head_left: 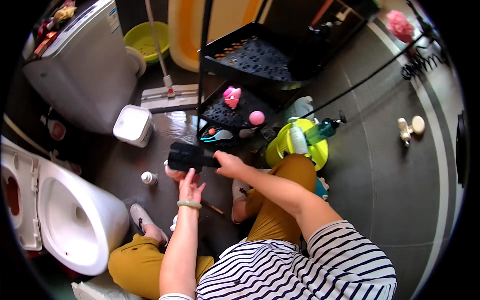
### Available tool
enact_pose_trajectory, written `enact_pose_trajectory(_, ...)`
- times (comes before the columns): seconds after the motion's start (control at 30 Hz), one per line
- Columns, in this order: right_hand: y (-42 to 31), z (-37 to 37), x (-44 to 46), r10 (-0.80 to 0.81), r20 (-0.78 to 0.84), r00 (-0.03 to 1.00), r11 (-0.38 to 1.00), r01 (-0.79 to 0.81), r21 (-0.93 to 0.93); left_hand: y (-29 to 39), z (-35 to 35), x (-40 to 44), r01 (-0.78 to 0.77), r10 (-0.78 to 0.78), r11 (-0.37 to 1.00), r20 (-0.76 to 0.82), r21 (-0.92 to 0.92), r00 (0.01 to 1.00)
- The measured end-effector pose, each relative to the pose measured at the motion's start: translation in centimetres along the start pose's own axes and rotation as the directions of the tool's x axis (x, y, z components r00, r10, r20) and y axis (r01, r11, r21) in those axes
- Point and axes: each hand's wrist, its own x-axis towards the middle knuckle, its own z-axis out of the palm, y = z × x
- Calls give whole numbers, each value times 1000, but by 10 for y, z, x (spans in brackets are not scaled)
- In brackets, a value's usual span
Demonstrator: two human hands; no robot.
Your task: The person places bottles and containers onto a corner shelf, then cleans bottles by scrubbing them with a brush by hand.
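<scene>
My right hand [231, 165] is closed around the handle of a black paddle-shaped tool [185, 157]; its exact kind is unclear. The broad end points left, over the floor. My left hand [189, 189], with a pale green bangle [189, 204] at the wrist, reaches up to the tool's near edge. Its thumb stands apart from the fingers, and the fingertips meet or pass just under the tool. A pinkish thing [173, 173] shows partly beside the broad end, mostly hidden. Left of it, a small white bottle [149, 178] stands on the dark floor.
A toilet [75, 217] is at the left, with a white tub [133, 125] and flat mop [170, 96] beyond. Ahead stands a black corner rack [250, 57] holding a pink toy [231, 97] and pink ball [256, 118]. Bottles fill a yellow-green bucket [274, 150] by my right knee.
</scene>
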Motion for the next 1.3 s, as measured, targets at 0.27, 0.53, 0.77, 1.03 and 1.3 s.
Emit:
enact_pose_trajectory(0.27,-45,-80,-59,-81,7,997,969,80,-234,-4,-5,19,31,-12,976,90,-216,996)
enact_pose_trajectory(0.53,-26,-457,-201,-619,-608,497,386,-481,-787,-13,9,48,-6,-8,983,-76,-185,997)
enact_pose_trajectory(0.77,-11,-632,-261,-597,-408,691,-328,-674,-662,-12,9,46,-28,24,980,-21,-195,999)
enact_pose_trajectory(1.03,-6,-541,-235,-478,-679,558,348,-589,-729,-25,23,50,-94,59,974,-168,-207,984)
enact_pose_trajectory(1.3,-85,-199,-107,-424,-31,905,806,361,-468,-11,39,31,-78,30,973,-218,-217,976)
